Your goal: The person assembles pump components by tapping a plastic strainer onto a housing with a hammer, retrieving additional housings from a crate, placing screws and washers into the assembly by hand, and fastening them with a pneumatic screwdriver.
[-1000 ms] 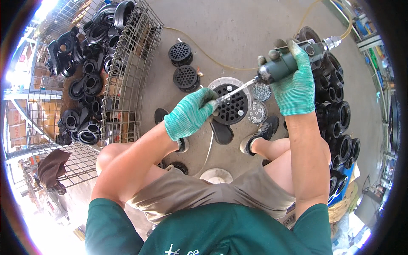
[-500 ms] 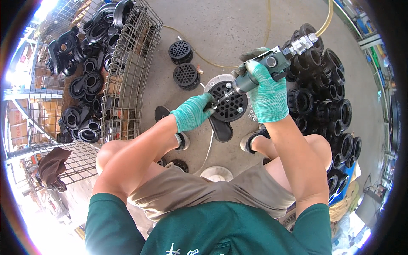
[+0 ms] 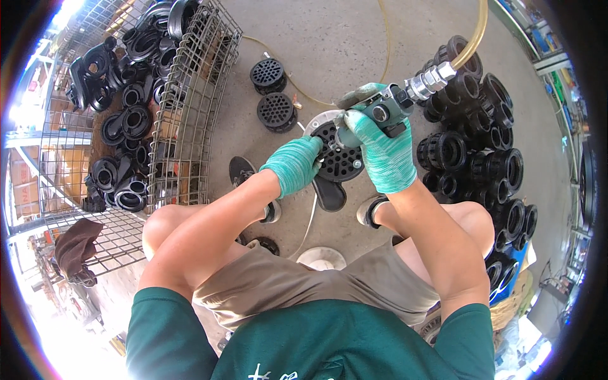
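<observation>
My right hand (image 3: 387, 152), in a green glove, is wrapped around a grey air-powered driver (image 3: 385, 113). From the driver's metal fitting a yellowish hose (image 3: 476, 35) runs up and out of view. The driver's tip slants down to the left side of a black perforated round cover (image 3: 342, 168), which has bolt heads near its rim. Close beside that tip, the gloved fingers of my left hand (image 3: 294, 164) are closed; what they pinch is hidden. Under the cover sits a pale round base (image 3: 315, 124), and a black rounded arm (image 3: 330, 196) juts toward me.
Two similar perforated black parts (image 3: 276, 111) stand on the floor beyond. On the left is a wire cage (image 3: 190, 107) of black ring-shaped fittings (image 3: 134, 123). Stacked black rings (image 3: 506, 168) line the right. A white round object (image 3: 322, 258) lies between my knees.
The driver and my right hand have shifted left and slightly toward me, bringing the driver's body over the cover. My left hand has moved a little right and away from me.
</observation>
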The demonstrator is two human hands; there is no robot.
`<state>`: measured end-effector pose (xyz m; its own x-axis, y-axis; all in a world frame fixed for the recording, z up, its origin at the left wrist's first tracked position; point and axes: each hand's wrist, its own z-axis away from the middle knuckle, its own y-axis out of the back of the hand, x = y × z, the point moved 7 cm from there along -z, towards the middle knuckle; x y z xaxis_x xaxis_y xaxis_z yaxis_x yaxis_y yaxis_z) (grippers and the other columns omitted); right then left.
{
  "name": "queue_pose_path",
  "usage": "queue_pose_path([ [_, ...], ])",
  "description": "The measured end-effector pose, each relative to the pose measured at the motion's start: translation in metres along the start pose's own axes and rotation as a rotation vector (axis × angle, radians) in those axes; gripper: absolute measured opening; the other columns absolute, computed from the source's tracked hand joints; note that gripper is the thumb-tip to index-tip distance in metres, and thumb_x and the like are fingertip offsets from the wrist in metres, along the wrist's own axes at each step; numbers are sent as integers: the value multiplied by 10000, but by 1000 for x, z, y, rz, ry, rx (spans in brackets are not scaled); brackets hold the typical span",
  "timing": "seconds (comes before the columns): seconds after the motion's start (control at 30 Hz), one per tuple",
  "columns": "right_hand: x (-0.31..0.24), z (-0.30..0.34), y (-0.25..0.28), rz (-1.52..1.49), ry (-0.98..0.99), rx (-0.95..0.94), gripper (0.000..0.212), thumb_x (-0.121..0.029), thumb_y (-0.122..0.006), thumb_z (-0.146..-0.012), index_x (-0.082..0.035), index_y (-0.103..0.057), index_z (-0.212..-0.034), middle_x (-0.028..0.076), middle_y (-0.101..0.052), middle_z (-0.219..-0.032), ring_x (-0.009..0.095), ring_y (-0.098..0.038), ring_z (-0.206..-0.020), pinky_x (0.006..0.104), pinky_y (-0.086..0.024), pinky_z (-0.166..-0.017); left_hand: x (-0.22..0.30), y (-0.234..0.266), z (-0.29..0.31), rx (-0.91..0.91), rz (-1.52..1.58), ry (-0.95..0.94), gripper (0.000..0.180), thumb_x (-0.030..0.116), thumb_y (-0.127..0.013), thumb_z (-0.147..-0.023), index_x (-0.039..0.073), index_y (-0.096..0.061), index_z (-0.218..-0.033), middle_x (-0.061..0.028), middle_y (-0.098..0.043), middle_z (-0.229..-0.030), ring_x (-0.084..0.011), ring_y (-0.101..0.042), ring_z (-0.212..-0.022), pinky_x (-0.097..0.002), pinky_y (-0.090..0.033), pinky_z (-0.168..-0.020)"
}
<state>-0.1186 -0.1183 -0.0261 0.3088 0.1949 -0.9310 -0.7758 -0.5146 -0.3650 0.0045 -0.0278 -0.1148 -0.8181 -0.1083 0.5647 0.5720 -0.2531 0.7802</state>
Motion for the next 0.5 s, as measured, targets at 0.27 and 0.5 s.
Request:
queue_pose_path([
  [0.27, -1, 17, -34, -25, 79, -275, 422, 64, -748, -827, -32, -600, -1210, 29, -681, -1050, 99, -618, -928, 288, -529, -874, -45, -67, -21, -75, 1523, 415, 256, 138, -539, -995, 90, -608, -1237, -98, -654, -1069, -254, -635, -983, -388, -530, -827],
  [0.5, 4, 16, -59, 72, -4, -445, 337, 63, -767, -775, -26, -657, -1081, 48, -681, -1005, 129, -632, -914, 298, -541, -840, -72, -78, -31, 112, 1129, -255, 389, 120, -535, -989, 119, -549, -1377, -55, -630, -1245, -198, -592, -1133, -322, -472, -984],
])
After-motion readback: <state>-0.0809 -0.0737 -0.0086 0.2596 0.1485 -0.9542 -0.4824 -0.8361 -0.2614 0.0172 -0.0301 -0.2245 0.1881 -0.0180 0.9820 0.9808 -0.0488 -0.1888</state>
